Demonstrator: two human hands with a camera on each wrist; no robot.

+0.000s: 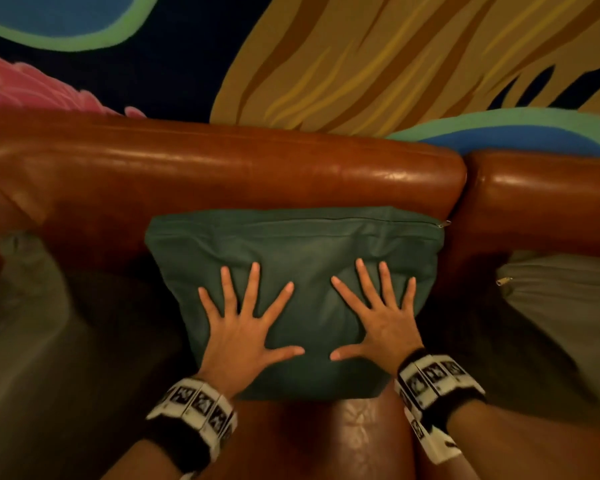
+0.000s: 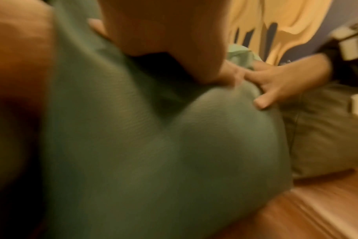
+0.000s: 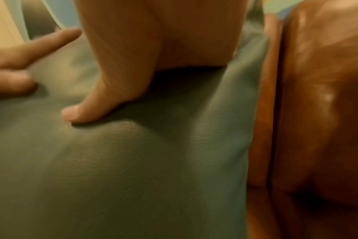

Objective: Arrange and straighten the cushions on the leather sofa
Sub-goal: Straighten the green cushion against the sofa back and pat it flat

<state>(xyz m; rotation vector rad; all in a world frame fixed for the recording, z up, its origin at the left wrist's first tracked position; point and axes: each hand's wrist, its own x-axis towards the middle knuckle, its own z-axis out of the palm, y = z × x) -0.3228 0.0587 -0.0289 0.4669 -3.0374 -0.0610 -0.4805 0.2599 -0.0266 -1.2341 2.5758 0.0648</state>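
Dim, warm indoor lighting; glare streaked the sofa [image 1: 222,164] backrest's top edge. Both wrist views were motion-blurred and soft; head-view edges curved.

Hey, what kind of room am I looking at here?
Probably a lounge or sitting area, perhaps a café or studio rather than a plain home. A brown leather sofa holds a green cushion and olive ones, and a bold painted mural covers the wall behind.

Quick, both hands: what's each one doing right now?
Left hand: open, fingers spread, flat on the green cushion.
Right hand: open, fingers spread, flat on the same cushion.
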